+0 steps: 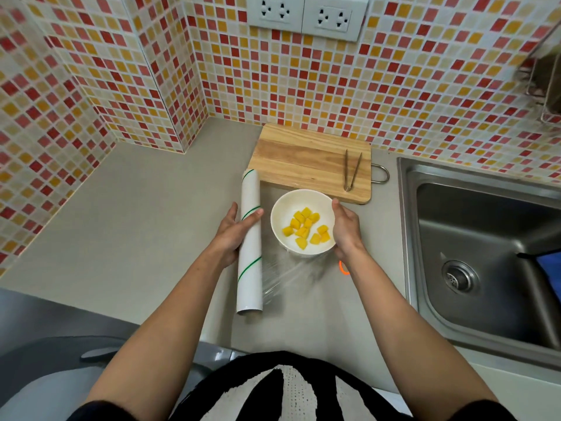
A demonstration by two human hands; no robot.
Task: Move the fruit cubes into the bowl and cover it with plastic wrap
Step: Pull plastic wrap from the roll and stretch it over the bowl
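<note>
Head view, left hand (232, 235) gripping wrap roll (249, 243), right hand (344, 230) cupping bowl (283, 208) rim

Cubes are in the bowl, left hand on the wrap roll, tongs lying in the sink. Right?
Not quite. In the head view the tongs lie on the cutting board, not in the sink. The cubes are in the bowl, and the left hand holds the wrap roll.

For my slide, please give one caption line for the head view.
Left hand holds white plastic-wrap roll; right hand steadies white bowl of yellow fruit cubes.
</note>
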